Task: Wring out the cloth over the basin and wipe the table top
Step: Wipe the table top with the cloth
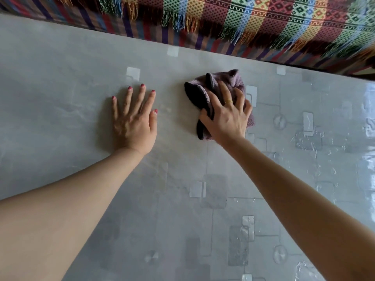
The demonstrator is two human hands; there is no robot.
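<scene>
- Right hand (227, 116) presses the bunched purple cloth (205, 94) flat onto the table top (203, 179); left hand (134, 120) rests splayed, empty.
- Wiping step underway; next, I judge, sweep toward unwiped areas.

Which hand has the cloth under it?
The right hand, wearing a ring, presses the purple cloth. The left hand lies flat on the bare table top.

Cloth (219, 94) on table (60, 78), right of left hand (134, 122).
</scene>
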